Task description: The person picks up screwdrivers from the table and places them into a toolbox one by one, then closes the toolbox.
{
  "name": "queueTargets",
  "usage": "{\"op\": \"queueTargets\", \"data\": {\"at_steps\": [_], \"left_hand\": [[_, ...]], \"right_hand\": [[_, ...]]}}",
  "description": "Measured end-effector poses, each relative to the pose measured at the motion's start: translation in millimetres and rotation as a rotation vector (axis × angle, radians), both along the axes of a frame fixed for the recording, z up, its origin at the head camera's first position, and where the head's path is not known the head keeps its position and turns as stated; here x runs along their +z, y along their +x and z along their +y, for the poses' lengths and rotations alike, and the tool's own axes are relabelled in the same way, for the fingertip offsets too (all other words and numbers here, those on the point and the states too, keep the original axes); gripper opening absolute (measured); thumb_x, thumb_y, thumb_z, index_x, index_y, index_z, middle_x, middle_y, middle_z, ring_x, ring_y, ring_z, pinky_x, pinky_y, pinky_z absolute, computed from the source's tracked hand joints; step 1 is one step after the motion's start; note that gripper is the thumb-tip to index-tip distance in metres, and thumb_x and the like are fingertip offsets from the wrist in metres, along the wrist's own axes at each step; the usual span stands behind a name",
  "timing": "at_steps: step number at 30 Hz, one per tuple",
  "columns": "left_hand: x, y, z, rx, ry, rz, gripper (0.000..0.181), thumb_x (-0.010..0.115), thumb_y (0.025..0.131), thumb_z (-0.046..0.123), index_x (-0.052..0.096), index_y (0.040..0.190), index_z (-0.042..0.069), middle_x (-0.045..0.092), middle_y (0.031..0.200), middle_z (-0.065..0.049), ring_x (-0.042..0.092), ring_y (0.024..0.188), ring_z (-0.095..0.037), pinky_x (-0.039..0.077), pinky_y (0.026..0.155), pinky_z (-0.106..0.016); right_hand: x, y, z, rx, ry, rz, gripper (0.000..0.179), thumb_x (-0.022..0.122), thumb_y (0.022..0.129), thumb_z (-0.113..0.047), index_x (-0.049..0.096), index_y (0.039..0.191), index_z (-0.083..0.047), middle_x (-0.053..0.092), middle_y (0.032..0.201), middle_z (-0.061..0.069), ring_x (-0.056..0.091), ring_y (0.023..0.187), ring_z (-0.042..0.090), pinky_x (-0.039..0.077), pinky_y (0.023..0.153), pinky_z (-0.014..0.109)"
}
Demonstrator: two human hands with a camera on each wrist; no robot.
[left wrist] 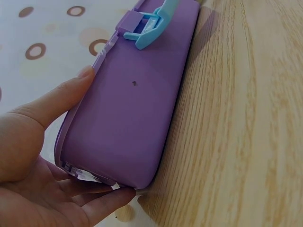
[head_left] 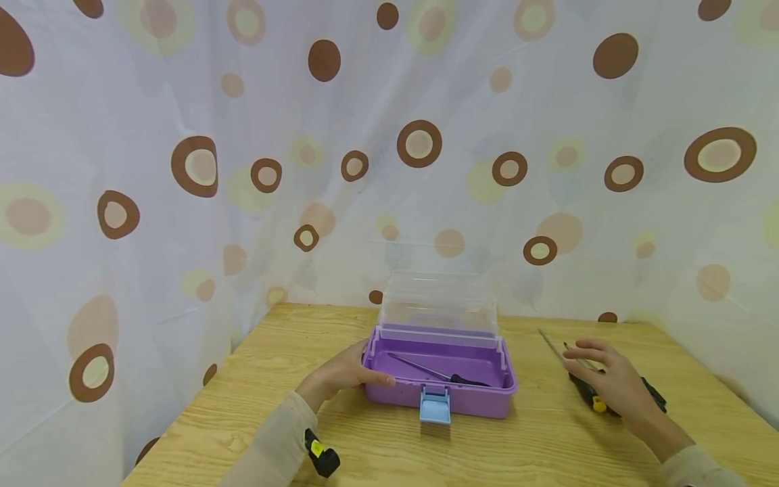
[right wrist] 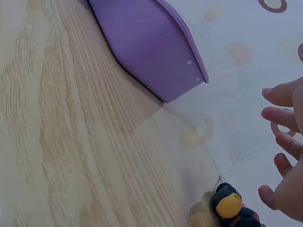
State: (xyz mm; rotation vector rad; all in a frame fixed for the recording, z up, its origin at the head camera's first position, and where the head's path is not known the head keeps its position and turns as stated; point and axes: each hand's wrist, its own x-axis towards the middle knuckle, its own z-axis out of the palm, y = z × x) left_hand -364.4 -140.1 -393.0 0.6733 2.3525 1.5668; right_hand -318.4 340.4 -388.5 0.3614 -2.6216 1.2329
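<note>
A purple toolbox point(head_left: 438, 399) stands on the table, its clear lid point(head_left: 438, 297) raised at the back and its light blue latch point(head_left: 435, 408) hanging at the front. Inside lies a screwdriver point(head_left: 426, 368) with a dark handle. My left hand point(head_left: 341, 372) grips the box's left end, thumb on the front rim and fingers at the end wall, as the left wrist view shows. Over several hand tools on the right, my right hand point(head_left: 615, 385) hovers with fingers spread and nothing held. One tool has a black handle with a yellow end point(right wrist: 228, 205); the hand partly hides them.
Beside my left sleeve is a small black and yellow object point(head_left: 320, 453); its kind is unclear. The wooden table point(head_left: 487, 453) extends around the box. A white curtain point(head_left: 462, 88) with brown circles hangs behind and at both sides.
</note>
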Motion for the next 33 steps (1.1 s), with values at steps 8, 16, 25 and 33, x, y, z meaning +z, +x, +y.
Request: {"op": "queueTargets", "data": {"at_steps": [8, 16, 25, 33], "left_hand": [[1.4, 0.3, -0.1, 0.005, -0.003, -0.002, 0.1, 0.088, 0.084, 0.027, 0.028, 0.162, 0.008, 0.048, 0.151, -0.02, 0.05, 0.132, -0.035, 0.032, 0.116, -0.055], [0.9, -0.1, -0.4, 0.0, -0.001, -0.007, 0.099, 0.087, 0.084, 0.028, 0.029, 0.162, 0.008, 0.047, 0.152, -0.02, 0.049, 0.133, -0.036, 0.032, 0.116, -0.056], [-0.4, -1.3, -0.3, 0.005, 0.003, -0.009, 0.1, 0.088, 0.084, 0.028, 0.029, 0.161, 0.008, 0.046, 0.152, -0.02, 0.048, 0.134, -0.037, 0.031, 0.116, -0.056], [-0.3, -1.7, 0.7, -0.005, 0.016, -0.004, 0.097, 0.088, 0.084, 0.025, 0.032, 0.16, 0.006, 0.05, 0.149, -0.021, 0.051, 0.131, -0.036, 0.033, 0.115, -0.055]], "right_hand": [[-4.5, -3.1, 6.9, -0.024, 0.001, -0.052, 0.058, 0.062, 0.106, -0.036, 0.058, 0.135, 0.014, 0.026, 0.156, 0.035, 0.015, 0.141, 0.064, 0.026, 0.1, 0.081], [-9.8, -5.0, 13.1, -0.058, 0.058, -0.044, 0.058, 0.06, 0.106, -0.036, 0.059, 0.132, 0.015, 0.026, 0.154, 0.037, 0.018, 0.138, 0.064, 0.027, 0.099, 0.08], [-21.0, -6.3, 19.5, -0.111, 0.219, 0.081, 0.045, 0.068, 0.102, -0.028, 0.068, 0.119, 0.014, 0.038, 0.142, 0.038, 0.033, 0.127, 0.062, 0.035, 0.092, 0.077], [-26.5, -13.4, 29.0, -0.134, 0.315, 0.047, 0.047, 0.069, 0.101, -0.031, 0.069, 0.114, 0.014, 0.039, 0.139, 0.042, 0.034, 0.125, 0.062, 0.028, 0.096, 0.077]]}}
